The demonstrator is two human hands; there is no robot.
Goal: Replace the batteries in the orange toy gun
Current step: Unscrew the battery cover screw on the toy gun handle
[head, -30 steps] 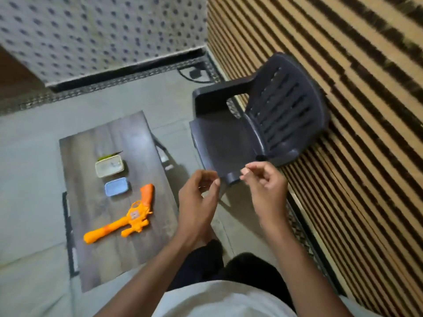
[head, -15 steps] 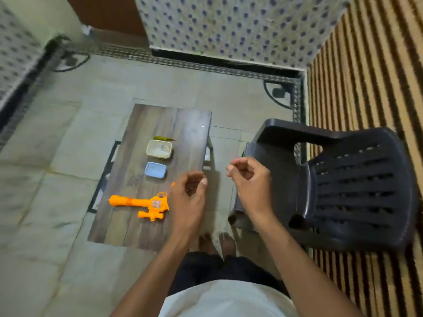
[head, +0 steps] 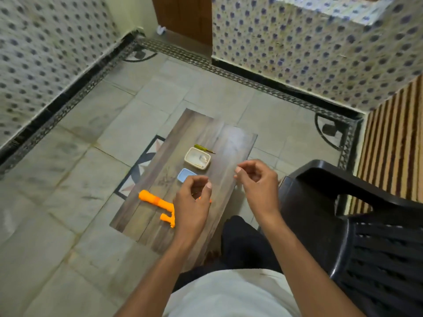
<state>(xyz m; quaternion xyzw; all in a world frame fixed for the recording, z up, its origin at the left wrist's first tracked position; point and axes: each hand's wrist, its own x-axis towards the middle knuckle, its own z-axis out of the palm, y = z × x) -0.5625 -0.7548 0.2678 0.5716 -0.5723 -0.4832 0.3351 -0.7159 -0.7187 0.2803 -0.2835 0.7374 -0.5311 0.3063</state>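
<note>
The orange toy gun (head: 158,203) lies flat on the low wooden table (head: 231,143), barrel pointing left; its grip end is hidden behind my left hand (head: 192,202). My left hand hovers above the gun with fingers curled and apart, holding nothing. My right hand (head: 257,181) floats over the table's right edge, fingers loosely curled and empty. Beyond the hands sit a cream tray (head: 197,158) with small items inside, a small blue tray (head: 185,175) and a green-handled screwdriver (head: 203,148).
A black plastic chair (head: 357,227) stands close on the right, beside a striped wall. Tiled floor surrounds the table, with patterned walls and a brown door (head: 183,17) at the back. My dark trousers and white shirt fill the lower middle.
The view has swung left and up, so the table sits more centrally and the chair has slid to the right. Both hands stay raised and empty, now over the table.
</note>
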